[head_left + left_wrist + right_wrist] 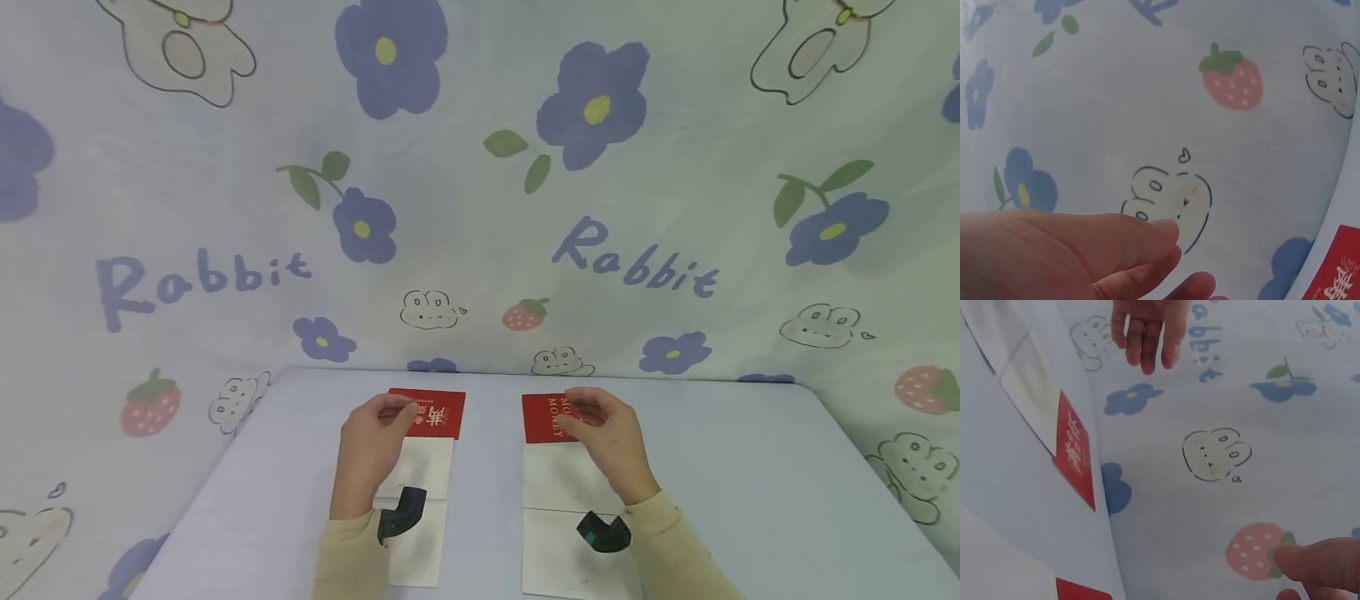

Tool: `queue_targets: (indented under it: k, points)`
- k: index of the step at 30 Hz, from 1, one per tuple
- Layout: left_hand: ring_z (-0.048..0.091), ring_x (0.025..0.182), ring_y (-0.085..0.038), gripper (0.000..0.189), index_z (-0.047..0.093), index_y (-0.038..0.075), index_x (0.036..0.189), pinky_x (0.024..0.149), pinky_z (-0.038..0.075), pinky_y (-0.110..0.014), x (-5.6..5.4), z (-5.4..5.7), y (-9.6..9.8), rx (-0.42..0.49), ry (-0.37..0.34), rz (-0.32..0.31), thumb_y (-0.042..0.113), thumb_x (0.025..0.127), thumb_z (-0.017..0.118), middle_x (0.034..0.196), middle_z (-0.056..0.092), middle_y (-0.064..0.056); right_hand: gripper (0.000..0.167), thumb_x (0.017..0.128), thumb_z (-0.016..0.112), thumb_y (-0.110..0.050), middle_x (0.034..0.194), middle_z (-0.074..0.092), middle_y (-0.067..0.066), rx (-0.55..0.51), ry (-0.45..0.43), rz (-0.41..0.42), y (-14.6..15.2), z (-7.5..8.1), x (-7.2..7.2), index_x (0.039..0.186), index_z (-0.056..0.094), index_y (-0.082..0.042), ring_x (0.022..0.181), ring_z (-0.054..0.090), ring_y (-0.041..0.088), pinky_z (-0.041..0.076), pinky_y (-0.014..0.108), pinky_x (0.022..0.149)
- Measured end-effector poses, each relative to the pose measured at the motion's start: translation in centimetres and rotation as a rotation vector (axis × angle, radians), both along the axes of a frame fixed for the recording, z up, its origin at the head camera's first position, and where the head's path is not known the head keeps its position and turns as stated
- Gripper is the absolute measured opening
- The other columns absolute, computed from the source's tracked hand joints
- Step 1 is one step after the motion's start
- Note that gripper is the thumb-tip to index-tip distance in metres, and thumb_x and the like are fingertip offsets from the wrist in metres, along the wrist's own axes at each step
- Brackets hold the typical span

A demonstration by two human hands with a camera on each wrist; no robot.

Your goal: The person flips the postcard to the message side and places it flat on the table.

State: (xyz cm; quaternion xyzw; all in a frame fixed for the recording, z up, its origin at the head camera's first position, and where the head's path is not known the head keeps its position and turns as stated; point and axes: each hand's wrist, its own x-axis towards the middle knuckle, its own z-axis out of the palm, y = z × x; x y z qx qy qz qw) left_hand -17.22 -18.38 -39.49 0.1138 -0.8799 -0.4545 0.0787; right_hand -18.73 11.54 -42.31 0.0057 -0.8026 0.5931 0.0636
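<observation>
My left fingers (1129, 240) hang loosely bent above the left packet (427, 467), pinching nothing; dipping carelessly, they could drag its red far end askew across the surface (487, 500). My right fingers (1322, 559), also relaxed and gripping nothing, hang above the right packet (558, 475); a low sleeve (667, 533) could brush its white panels crooked.

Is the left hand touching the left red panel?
Apart. In the right wrist view, patterned cloth shows between the raised left hand and the left red panel.
</observation>
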Motion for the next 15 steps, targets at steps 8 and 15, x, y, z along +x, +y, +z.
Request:
queue_targets:
  k: [8, 15]
  points:
    - [0.065, 0.104, -0.029, 0.027, 0.071, 0.005, 0.116, 0.09, 0.053, -0.049, -0.5, -0.1, 1.6, 0.014, 0.05, -0.046, 0.024, 0.097, 0.066, 0.11, 0.071, -0.011, 0.04, 0.091, 0.075, -0.011, 0.132, 0.063, 0.015, 0.025, -0.004, -0.047, 2.5, -0.3, -1.1, 0.128, 0.064, -0.004, 0.124, 0.058, 0.033, 0.052, 0.038, 0.098]
    - [0.067, 0.104, -0.026, 0.028, 0.071, 0.01, 0.121, 0.091, 0.054, -0.047, -1.3, -0.1, 3.8, 0.052, 0.067, -0.076, 0.023, 0.096, 0.067, 0.11, 0.072, -0.006, 0.042, 0.092, 0.072, -0.012, 0.138, 0.059, 0.016, 0.044, -0.041, -0.094, 4.6, -0.6, -2.1, 0.132, 0.061, -0.004, 0.128, 0.054, 0.032, 0.047, 0.045, 0.105]
